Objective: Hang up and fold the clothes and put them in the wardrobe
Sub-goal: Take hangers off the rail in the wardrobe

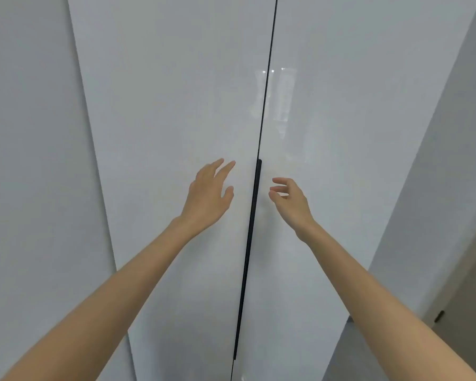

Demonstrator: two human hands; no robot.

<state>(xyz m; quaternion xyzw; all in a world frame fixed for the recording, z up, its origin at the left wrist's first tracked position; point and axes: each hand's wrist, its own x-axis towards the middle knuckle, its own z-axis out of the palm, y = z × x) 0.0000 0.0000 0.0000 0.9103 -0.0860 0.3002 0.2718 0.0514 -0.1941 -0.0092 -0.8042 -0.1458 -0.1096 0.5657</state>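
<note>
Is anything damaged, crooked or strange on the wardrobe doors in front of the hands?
Nothing stands out. The left door and right door meet in a thin, even seam, and the black handle strip runs straight. The pale patch higher up looks like a reflection, not damage.

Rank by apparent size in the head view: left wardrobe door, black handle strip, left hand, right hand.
1. left wardrobe door, largest by far.
2. black handle strip: much longer than either hand, but very thin, so this place is unsure.
3. left hand and right hand: about alike, unranked.
</note>
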